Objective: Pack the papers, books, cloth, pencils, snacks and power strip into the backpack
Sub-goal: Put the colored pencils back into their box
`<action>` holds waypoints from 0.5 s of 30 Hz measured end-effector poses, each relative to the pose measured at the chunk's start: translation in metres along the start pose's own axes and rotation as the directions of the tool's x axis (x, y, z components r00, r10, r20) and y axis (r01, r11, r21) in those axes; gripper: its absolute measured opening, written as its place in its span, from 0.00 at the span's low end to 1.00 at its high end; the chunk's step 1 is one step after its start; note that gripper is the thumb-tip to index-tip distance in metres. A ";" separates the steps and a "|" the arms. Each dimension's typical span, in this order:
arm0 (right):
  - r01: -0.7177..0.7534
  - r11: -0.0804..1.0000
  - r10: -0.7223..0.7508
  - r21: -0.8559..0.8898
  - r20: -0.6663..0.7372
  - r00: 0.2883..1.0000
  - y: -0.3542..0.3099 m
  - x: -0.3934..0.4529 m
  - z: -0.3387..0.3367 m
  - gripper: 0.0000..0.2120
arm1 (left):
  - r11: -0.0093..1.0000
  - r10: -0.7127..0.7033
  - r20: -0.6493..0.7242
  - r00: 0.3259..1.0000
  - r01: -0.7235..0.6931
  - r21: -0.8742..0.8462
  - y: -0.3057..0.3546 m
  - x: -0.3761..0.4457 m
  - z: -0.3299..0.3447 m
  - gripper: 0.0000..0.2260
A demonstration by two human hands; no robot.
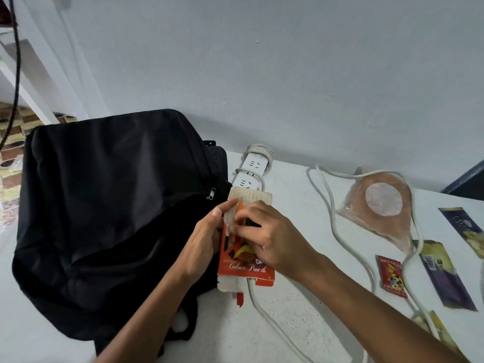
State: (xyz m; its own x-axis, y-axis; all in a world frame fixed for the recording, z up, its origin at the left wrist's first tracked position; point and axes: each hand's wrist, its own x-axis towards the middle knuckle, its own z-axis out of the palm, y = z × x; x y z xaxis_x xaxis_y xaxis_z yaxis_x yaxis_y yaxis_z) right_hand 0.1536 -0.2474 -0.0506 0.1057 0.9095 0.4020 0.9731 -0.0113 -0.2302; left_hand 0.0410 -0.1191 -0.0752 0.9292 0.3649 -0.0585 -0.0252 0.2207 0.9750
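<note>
The orange cardboard box of colour pencils (245, 255) lay flat on the white table (301, 323) directly under both hands, its long axis running away from the person, open flap end far and printed end near. The left hand (203, 241) held the box's left edge, fingers curled along it and the forefinger stretched up against the pale raised flap (248, 201). The right hand (267, 231) came over the top from the right, its fingertips pinching at the loose pencils (242, 221) showing at the mouth of the box; exactly which pencil it gripped could not be told.

The black fabric backpack (110, 213) sat immediately left of the hands, touching the box's left side, with its zipped opening gaping towards them. The left hand was the nearer to that opening, so the box would likely need to swing leftward, lengthwise, once the pencils were seated and the flap closed.

Beyond the fingertips lay the white power strip (251, 170), its cable (337, 226) trailing under the box and off to the right of the right forearm. Further right sat a clear bag of reddish-brown snack (379, 205) and several flat snack sachets (442, 273), all still outside the bag.
</note>
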 end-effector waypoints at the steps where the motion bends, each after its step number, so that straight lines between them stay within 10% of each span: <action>1: 0.002 1.000 -0.001 0.010 -0.011 1.000 -0.001 0.000 0.001 0.09 | 1.000 0.001 -0.002 1.000 -0.001 -0.003 0.000 0.000 0.000 0.23; 15: 0.007 0.996 0.005 0.085 -0.137 0.991 -0.012 -0.010 0.006 0.13 | 0.999 -0.015 0.008 1.000 0.015 -0.049 0.001 -0.002 0.000 0.25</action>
State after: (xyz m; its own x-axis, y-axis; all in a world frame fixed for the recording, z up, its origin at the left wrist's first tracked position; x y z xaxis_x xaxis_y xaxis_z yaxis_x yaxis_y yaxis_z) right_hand 0.1401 -0.2539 -0.0569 0.1374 0.8439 0.5187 0.9529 0.0303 -0.3017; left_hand 0.0393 -0.1192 -0.0739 0.9324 0.3543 -0.0715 -0.0290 0.2708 0.9622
